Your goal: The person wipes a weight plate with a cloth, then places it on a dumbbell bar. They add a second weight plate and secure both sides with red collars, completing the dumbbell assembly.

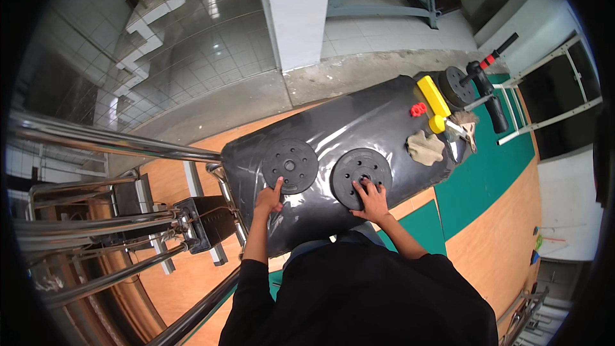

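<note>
L hand [269,199]: index out on L plate's [289,174] near rim, other fingers curled; can't tell if I'm pinching.
L plate: flat on black bench [378,125], approx 1 o'clock of my L hand.
R hand [373,203]: fingers spread over R plate's [349,170] face nr its hub, thumb by near rim.
R plate: flat, approx 11 o'clock of my R hand, 3 o'clock of L plate, small gap betw.
Axis: both round, no long one; bench runs 8 to 2.
Nearer: each hand, own plate.
</note>
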`<control>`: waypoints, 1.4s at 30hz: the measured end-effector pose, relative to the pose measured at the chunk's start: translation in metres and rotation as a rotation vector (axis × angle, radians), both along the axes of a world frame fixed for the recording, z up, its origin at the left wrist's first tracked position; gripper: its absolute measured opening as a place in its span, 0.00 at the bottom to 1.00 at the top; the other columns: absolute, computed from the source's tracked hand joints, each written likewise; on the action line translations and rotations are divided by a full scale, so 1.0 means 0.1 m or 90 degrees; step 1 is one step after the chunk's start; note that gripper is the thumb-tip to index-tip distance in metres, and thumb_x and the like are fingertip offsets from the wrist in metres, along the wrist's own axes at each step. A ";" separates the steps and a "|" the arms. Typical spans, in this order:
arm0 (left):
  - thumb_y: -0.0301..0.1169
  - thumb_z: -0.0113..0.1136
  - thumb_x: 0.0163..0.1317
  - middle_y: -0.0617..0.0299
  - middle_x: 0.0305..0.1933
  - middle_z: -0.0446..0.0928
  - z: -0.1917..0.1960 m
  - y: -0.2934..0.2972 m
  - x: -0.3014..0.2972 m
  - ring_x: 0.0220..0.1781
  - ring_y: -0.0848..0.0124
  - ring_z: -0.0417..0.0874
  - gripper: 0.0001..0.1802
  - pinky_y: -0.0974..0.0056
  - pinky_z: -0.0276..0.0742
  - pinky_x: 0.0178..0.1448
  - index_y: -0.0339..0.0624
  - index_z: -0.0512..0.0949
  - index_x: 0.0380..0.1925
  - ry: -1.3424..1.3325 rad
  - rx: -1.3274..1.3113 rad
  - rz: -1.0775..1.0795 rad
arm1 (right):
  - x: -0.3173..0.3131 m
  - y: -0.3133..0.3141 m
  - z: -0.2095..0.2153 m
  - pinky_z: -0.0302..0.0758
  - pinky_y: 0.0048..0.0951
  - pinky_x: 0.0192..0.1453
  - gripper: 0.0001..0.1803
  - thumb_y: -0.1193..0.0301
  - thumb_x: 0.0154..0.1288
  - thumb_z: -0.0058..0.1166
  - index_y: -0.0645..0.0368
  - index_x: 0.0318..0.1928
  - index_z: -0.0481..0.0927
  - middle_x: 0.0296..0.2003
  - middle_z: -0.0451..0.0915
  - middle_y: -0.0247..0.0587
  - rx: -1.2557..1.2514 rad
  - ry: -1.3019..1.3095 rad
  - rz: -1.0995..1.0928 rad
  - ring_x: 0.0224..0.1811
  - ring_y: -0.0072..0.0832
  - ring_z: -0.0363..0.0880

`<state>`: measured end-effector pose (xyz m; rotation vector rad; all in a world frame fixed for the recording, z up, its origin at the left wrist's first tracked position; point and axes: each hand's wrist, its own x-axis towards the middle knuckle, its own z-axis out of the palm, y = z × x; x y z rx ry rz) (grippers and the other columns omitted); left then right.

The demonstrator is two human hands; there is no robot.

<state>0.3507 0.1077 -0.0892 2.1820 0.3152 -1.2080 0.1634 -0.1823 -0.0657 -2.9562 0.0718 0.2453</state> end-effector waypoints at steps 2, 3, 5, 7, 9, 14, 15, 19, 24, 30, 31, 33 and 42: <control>0.74 0.27 0.58 0.57 0.16 0.80 0.05 0.00 -0.03 0.20 0.69 0.83 0.53 0.64 0.79 0.33 0.30 0.81 0.24 -0.033 0.079 -0.176 | -0.11 0.00 -0.08 0.52 0.55 0.66 0.51 0.46 0.45 0.66 0.47 0.68 0.58 0.64 0.59 0.48 0.000 0.004 -0.001 0.70 0.39 0.54; 0.73 0.26 0.59 0.61 0.15 0.79 0.12 -0.01 -0.03 0.19 0.71 0.82 0.51 0.64 0.78 0.36 0.35 0.80 0.17 -0.039 0.087 -0.183 | -0.13 0.02 -0.06 0.52 0.55 0.66 0.49 0.46 0.47 0.64 0.47 0.68 0.58 0.65 0.59 0.46 -0.004 0.003 0.007 0.70 0.39 0.53; 0.74 0.27 0.58 0.61 0.15 0.79 0.13 -0.12 -0.08 0.19 0.71 0.82 0.50 0.65 0.78 0.35 0.36 0.80 0.17 0.003 0.107 -0.247 | -0.20 -0.01 0.03 0.52 0.54 0.66 0.43 0.48 0.53 0.60 0.46 0.68 0.59 0.66 0.59 0.42 -0.007 0.013 0.021 0.72 0.38 0.50; 0.72 0.36 0.58 0.60 0.17 0.79 0.22 -0.21 -0.14 0.19 0.69 0.82 0.45 0.66 0.78 0.33 0.37 0.80 0.19 0.056 0.093 -0.264 | -0.29 -0.08 0.05 0.52 0.54 0.66 0.42 0.49 0.54 0.60 0.45 0.67 0.60 0.66 0.58 0.42 -0.017 0.011 0.020 0.72 0.38 0.50; 0.69 0.42 0.58 0.59 0.19 0.79 0.16 -0.35 -0.28 0.20 0.69 0.82 0.42 0.67 0.78 0.33 0.36 0.79 0.21 0.089 -0.018 -0.262 | -0.42 -0.17 0.11 0.53 0.53 0.66 0.40 0.52 0.55 0.59 0.43 0.67 0.60 0.67 0.57 0.42 -0.017 -0.002 -0.003 0.72 0.40 0.50; 0.59 0.56 0.59 0.53 0.32 0.80 -0.47 -0.80 -0.87 0.25 0.68 0.83 0.37 0.68 0.78 0.32 0.31 0.73 0.48 -0.008 -0.332 -0.162 | -0.73 -0.40 0.10 0.60 0.46 0.64 0.41 0.55 0.57 0.60 0.46 0.68 0.57 0.65 0.58 0.50 0.022 0.017 -0.115 0.68 0.42 0.56; 0.57 0.57 0.59 0.51 0.34 0.80 -0.46 -0.93 -0.95 0.27 0.67 0.84 0.39 0.68 0.78 0.33 0.32 0.65 0.54 0.028 -0.336 -0.077 | -0.76 -0.42 0.06 0.63 0.45 0.63 0.41 0.56 0.57 0.60 0.48 0.68 0.56 0.63 0.59 0.53 0.092 0.015 -0.190 0.65 0.43 0.60; 0.50 0.62 0.58 0.44 0.41 0.78 -0.07 -1.44 -1.15 0.31 0.65 0.84 0.54 0.67 0.79 0.33 0.37 0.36 0.68 0.027 -0.307 0.099 | -0.76 -0.59 -0.37 0.75 0.37 0.47 0.40 0.53 0.63 0.56 0.63 0.65 0.54 0.47 0.75 0.53 0.650 0.054 -0.612 0.42 0.37 0.80; 0.43 0.66 0.56 0.39 0.62 0.64 0.20 -1.82 -1.25 0.52 0.55 0.78 0.60 0.59 0.84 0.37 0.45 0.28 0.70 -0.047 -0.247 0.176 | -0.46 -0.74 -0.52 0.77 0.27 0.38 0.42 0.51 0.64 0.55 0.75 0.60 0.54 0.37 0.79 0.52 0.631 0.175 -0.541 0.32 0.31 0.82; 0.40 0.69 0.53 0.40 0.67 0.55 0.21 -2.24 -1.14 0.58 0.51 0.73 0.61 0.58 0.85 0.39 0.49 0.29 0.71 0.007 -0.303 0.253 | -0.35 -1.73 -0.25 0.74 0.29 0.39 0.43 0.56 0.47 0.71 0.70 0.52 0.61 0.40 0.68 0.47 0.410 -0.119 -0.538 0.34 0.28 0.72; 0.40 0.69 0.53 0.40 0.68 0.55 0.25 -2.36 -1.13 0.57 0.51 0.74 0.62 0.58 0.85 0.38 0.49 0.28 0.71 -0.001 -0.295 0.270 | -0.29 -2.06 -0.18 0.67 0.35 0.48 0.41 0.58 0.46 0.71 0.70 0.51 0.60 0.42 0.65 0.50 0.374 -0.238 -0.557 0.42 0.37 0.67; 0.40 0.70 0.52 0.39 0.68 0.55 0.30 -2.57 -1.12 0.56 0.51 0.75 0.63 0.59 0.85 0.37 0.48 0.27 0.70 -0.013 -0.267 0.287 | -0.20 -2.69 -0.03 0.59 0.42 0.58 0.42 0.58 0.43 0.72 0.71 0.49 0.60 0.44 0.62 0.53 0.268 -0.412 -0.600 0.50 0.46 0.61; 0.41 0.75 0.45 0.42 0.56 0.71 0.10 -2.64 -0.98 0.29 0.60 0.84 0.59 0.65 0.81 0.25 0.41 0.43 0.68 -0.095 -0.153 0.201 | 0.08 -3.86 0.31 0.60 0.42 0.59 0.22 0.62 0.46 0.70 0.49 0.44 0.80 0.49 0.67 0.44 0.197 -0.350 -0.192 0.55 0.43 0.64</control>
